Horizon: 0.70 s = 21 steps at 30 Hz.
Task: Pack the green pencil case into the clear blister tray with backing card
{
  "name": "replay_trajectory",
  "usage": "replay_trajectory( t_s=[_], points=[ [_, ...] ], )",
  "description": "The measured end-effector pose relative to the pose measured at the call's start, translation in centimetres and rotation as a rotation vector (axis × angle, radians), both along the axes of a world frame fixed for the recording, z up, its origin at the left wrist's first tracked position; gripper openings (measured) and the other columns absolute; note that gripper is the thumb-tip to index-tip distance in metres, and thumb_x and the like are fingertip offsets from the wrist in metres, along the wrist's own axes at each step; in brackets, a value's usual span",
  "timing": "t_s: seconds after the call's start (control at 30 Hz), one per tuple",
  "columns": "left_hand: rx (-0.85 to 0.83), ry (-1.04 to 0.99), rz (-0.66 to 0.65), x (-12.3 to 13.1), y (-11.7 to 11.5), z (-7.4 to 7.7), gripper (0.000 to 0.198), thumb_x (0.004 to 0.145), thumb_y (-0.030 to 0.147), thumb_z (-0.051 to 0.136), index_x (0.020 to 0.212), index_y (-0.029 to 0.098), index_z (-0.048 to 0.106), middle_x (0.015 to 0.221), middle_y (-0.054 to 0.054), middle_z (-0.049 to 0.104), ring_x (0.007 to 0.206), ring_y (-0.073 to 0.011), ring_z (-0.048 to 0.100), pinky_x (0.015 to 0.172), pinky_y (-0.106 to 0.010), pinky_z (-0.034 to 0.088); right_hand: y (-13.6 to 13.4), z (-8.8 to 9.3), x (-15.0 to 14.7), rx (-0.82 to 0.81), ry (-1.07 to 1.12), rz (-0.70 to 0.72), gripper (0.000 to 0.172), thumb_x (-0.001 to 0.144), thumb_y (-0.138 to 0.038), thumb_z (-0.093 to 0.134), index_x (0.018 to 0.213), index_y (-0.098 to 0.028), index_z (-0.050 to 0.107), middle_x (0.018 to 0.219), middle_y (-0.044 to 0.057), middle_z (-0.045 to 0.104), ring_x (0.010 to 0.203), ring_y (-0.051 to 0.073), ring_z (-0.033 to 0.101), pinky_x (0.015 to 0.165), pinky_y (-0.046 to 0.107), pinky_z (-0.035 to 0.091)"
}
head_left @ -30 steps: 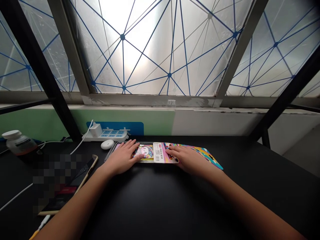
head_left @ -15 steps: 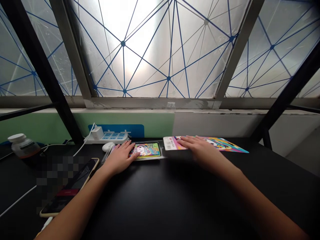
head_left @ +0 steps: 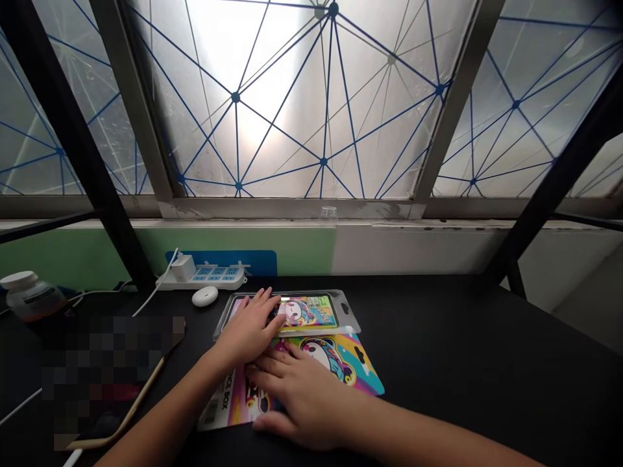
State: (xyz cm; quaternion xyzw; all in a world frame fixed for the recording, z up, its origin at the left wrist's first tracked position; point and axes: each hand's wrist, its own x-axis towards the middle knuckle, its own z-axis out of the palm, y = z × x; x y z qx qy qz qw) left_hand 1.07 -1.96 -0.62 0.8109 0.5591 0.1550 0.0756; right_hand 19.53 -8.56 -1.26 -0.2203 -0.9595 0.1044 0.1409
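My left hand (head_left: 250, 327) lies flat, fingers apart, on the left half of a colourful pencil box in a clear plastic blister tray (head_left: 346, 311) near the back of the black table. In front of the tray lies a bright printed card insert (head_left: 350, 366) with a cartoon face and a white label end. My right hand (head_left: 296, 395) rests palm down on that card, fingers spread and pointing left, crossing under my left wrist. Neither hand grips anything.
A white power strip (head_left: 207, 275) with a plugged charger lies at the back left, with a small white oval case (head_left: 204, 296) beside it. A white-capped bottle (head_left: 26, 295) stands far left. A phone with a gold edge (head_left: 141, 399) lies left. A black post (head_left: 545, 194) rises at the right.
My right hand has brought the printed card from the right of the tray round to the front of it, and now presses it flat. My left hand has stayed on the tray.
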Motion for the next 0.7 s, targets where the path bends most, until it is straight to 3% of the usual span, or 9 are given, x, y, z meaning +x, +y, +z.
replay_trajectory(
  t_s=[0.1,0.2,0.27,0.37,0.47,0.57,0.7],
  points=[
    [0.069,0.006,-0.003,0.3,-0.6,0.1,0.051,0.1,0.049,0.037,0.139,0.02,0.054,0.158,-0.012,0.037,0.148,-0.0323,0.029,0.116,-0.06,0.022,0.6,0.6,0.4,-0.002,0.025,0.057,0.052,0.098,-0.055,0.046,0.136,-0.02,0.055,0.143,0.01,0.058,0.132,0.024,0.05,0.115,0.04,0.03],
    [0.156,-0.03,0.03,-0.4,-0.9,0.6,0.045,0.1,0.048,0.038,0.13,0.022,0.062,0.151,-0.011,0.048,0.141,-0.0316,0.04,0.114,-0.058,0.029,0.6,0.8,0.8,0.139,0.089,0.074,0.033,0.099,-0.04,0.047,0.116,-0.02,0.065,0.126,0.008,0.069,0.119,0.021,0.058,0.106,0.037,0.038],
    [0.21,-0.055,0.049,-1.2,-0.9,1.0,0.045,0.1,0.049,0.039,0.125,0.02,0.064,0.145,-0.012,0.055,0.137,-0.0296,0.047,0.113,-0.052,0.035,1.1,1.1,1.6,0.242,0.174,-0.016,0.024,0.099,-0.031,0.046,0.104,-0.021,0.068,0.12,0.007,0.071,0.113,0.021,0.06,0.103,0.039,0.039],
    [0.202,-0.053,0.082,-2.4,-0.7,1.1,0.051,0.099,0.053,0.038,0.126,0.018,0.063,0.143,-0.013,0.057,0.135,-0.029,0.048,0.111,-0.047,0.039,3.5,1.8,3.9,0.293,0.237,-0.294,0.025,0.1,-0.027,0.044,0.097,-0.02,0.068,0.116,0.009,0.071,0.108,0.023,0.062,0.1,0.044,0.038],
    [0.136,0.008,0.088,-2.8,-0.6,0.7,0.055,0.099,0.057,0.036,0.131,0.02,0.06,0.147,-0.012,0.052,0.139,-0.0309,0.043,0.112,-0.05,0.036,6.5,2.4,6.5,0.216,0.142,-0.507,0.026,0.101,-0.028,0.044,0.106,-0.02,0.067,0.114,0.011,0.069,0.107,0.025,0.06,0.094,0.044,0.041],
    [0.092,0.064,0.069,-2.5,-0.5,0.5,0.054,0.1,0.057,0.034,0.135,0.023,0.057,0.151,-0.011,0.048,0.143,-0.0329,0.037,0.112,-0.057,0.031,8.1,2.8,8.1,0.13,0.008,-0.491,0.03,0.099,-0.034,0.047,0.117,-0.018,0.065,0.115,0.013,0.066,0.107,0.027,0.057,0.091,0.042,0.045],
    [0.097,0.066,0.037,-1.9,-0.5,0.6,0.052,0.1,0.056,0.033,0.134,0.025,0.058,0.151,-0.009,0.048,0.143,-0.0325,0.037,0.112,-0.057,0.03,8.1,3.6,8.6,0.084,-0.078,-0.446,0.045,0.095,-0.05,0.05,0.124,-0.017,0.062,0.114,0.014,0.062,0.106,0.029,0.055,0.093,0.046,0.045]
  ],
)
